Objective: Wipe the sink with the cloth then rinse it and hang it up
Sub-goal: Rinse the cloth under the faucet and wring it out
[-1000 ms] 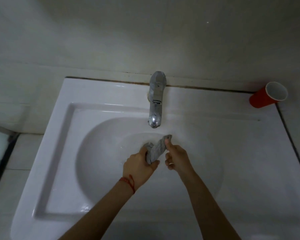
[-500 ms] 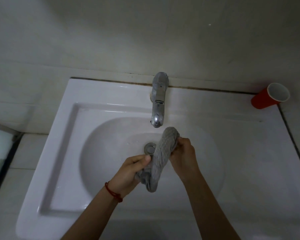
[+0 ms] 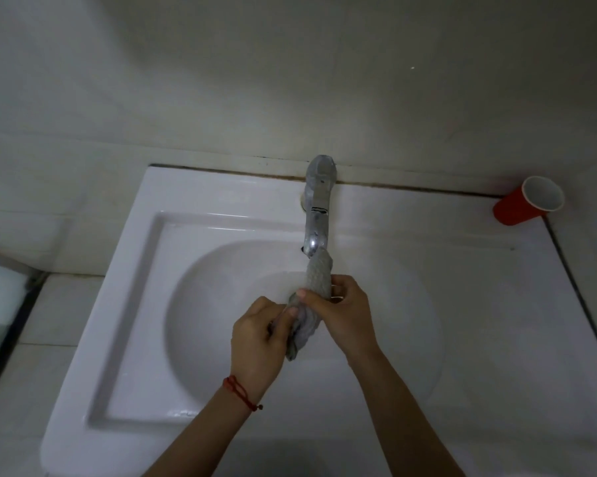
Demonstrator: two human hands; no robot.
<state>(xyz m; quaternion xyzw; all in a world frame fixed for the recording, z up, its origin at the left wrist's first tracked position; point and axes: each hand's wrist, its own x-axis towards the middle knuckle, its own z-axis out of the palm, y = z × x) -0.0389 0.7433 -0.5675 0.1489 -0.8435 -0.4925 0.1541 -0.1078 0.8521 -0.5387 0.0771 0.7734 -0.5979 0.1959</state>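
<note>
Since half a second ago the cloth (image 3: 312,304) has risen until its top nearly touches the faucet (image 3: 316,215) above the sink (image 3: 152,304) bowl, left hand (image 3: 255,342) and right hand (image 3: 342,315) each with a tight grip curled around it.

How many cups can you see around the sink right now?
1. A red cup with a white inside sits at the back right corner of the sink, by the wall. Nothing in view could be hiding another.
</note>
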